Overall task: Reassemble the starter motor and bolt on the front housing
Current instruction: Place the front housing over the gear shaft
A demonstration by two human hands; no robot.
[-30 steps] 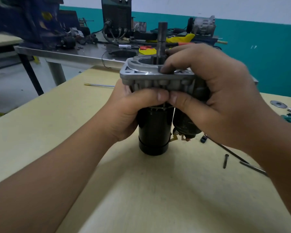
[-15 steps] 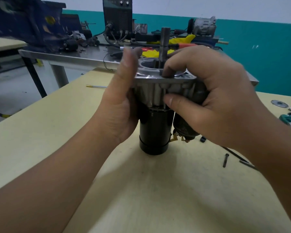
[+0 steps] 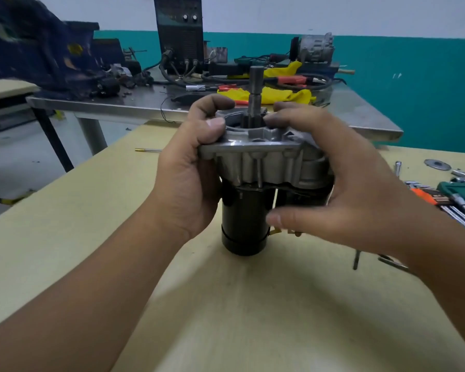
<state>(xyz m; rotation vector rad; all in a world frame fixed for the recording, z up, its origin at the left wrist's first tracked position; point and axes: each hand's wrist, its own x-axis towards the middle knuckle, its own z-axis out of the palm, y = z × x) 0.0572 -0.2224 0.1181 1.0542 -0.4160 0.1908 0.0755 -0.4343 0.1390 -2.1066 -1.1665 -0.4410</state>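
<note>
The starter motor stands upright on the yellow table (image 3: 65,237), its black cylindrical body (image 3: 242,221) at the bottom. The silver front housing (image 3: 263,159) sits on top, with the steel shaft (image 3: 256,84) poking up through its opening. My left hand (image 3: 191,178) grips the housing's left corner, thumb and forefinger curled over the flange. My right hand (image 3: 346,183) wraps the right side: fingers lie on the top rim, and the thumb reaches across in front of the solenoid, which is mostly hidden.
Loose bolts (image 3: 356,260) lie on the table behind my right wrist. Sockets, a washer (image 3: 437,165) and a tool set (image 3: 459,194) lie at the right edge. A thin rod (image 3: 148,150) lies far left. Behind stands a steel bench (image 3: 113,103) with a welder and cables.
My left hand has shifted up from the body to grip the housing's left corner. My right hand has slid to the right side, uncovering the housing's front. The housing looks turned.
</note>
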